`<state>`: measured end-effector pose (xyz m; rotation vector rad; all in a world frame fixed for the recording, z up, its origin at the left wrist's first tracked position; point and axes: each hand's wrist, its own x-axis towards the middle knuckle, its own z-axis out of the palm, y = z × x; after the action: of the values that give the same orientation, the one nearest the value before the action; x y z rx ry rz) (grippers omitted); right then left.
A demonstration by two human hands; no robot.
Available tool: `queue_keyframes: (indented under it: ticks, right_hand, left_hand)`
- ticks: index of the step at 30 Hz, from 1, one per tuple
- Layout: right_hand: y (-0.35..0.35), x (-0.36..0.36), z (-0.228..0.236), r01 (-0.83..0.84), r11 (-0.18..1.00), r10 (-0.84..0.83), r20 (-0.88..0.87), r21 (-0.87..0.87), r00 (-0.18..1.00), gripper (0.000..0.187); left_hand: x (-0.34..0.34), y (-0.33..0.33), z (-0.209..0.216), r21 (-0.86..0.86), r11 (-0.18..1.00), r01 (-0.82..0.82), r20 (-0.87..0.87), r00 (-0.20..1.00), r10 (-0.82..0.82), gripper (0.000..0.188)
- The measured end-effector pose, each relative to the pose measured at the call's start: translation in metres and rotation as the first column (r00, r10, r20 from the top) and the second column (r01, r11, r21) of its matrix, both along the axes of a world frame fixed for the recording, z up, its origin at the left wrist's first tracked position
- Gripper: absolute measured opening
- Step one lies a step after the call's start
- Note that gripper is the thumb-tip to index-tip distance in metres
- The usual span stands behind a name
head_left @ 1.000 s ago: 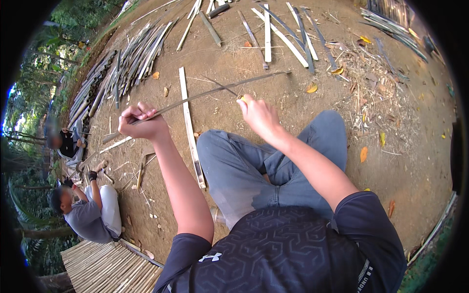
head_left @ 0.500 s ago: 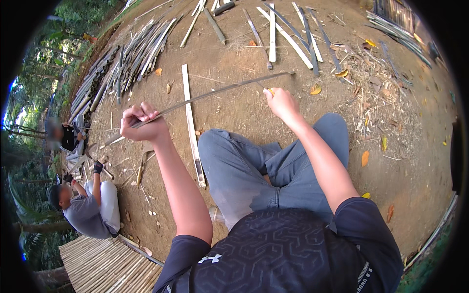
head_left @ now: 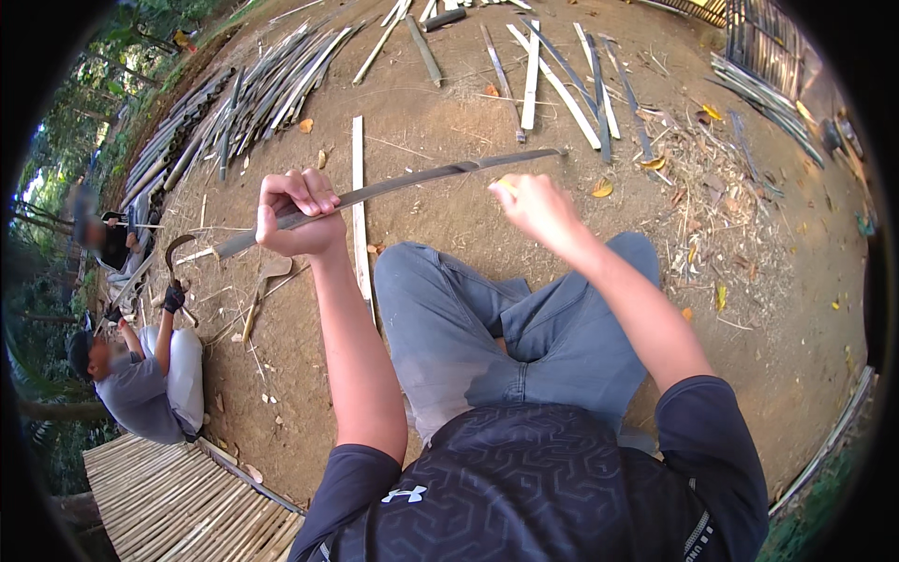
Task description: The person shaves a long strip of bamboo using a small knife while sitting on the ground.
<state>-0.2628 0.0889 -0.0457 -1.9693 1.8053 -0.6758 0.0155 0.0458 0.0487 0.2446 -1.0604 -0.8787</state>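
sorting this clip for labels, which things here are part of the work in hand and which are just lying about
In hand:
- long thin bamboo strip, gripped by the left hand
- right hand, raised near the strip's far end

Lying about:
- pale slat on the dirt
- bundle of poles
- scattered slats
- woven mat
- dry shavings

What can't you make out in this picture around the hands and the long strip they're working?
- Right hand, head view: fingers curl away, so what it pinches is hidden.
- Bamboo strip: the middle is covered by the left hand.
- Sickle held by the co-worker: too small, handle hidden by glove.
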Motion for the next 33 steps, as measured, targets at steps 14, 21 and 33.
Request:
queue_keyframes:
  ticks: [14, 21, 33]
  right_hand:
    - [0.003, 0.005, -0.004, 0.044, 0.998, -0.050, -0.118, -0.054, 0.992, 0.037]
    - [-0.004, -0.004, -0.017, 0.062, 0.997, -0.066, -0.126, -0.037, 0.990, 0.038]
    - [-0.012, -0.004, -0.010, 0.105, 0.985, -0.071, -0.240, 0.133, 0.968, 0.040]
  left_hand:
    - [-0.004, 0.000, -0.013, 0.056, 0.994, -0.093, -0.060, 0.994, 0.096, 0.035]
    - [-0.009, 0.001, -0.019, 0.036, 0.996, -0.078, -0.071, 0.994, 0.080, 0.036]
    - [-0.004, 0.007, -0.018, 0.035, 0.996, -0.077, -0.100, 0.992, 0.080, 0.035]
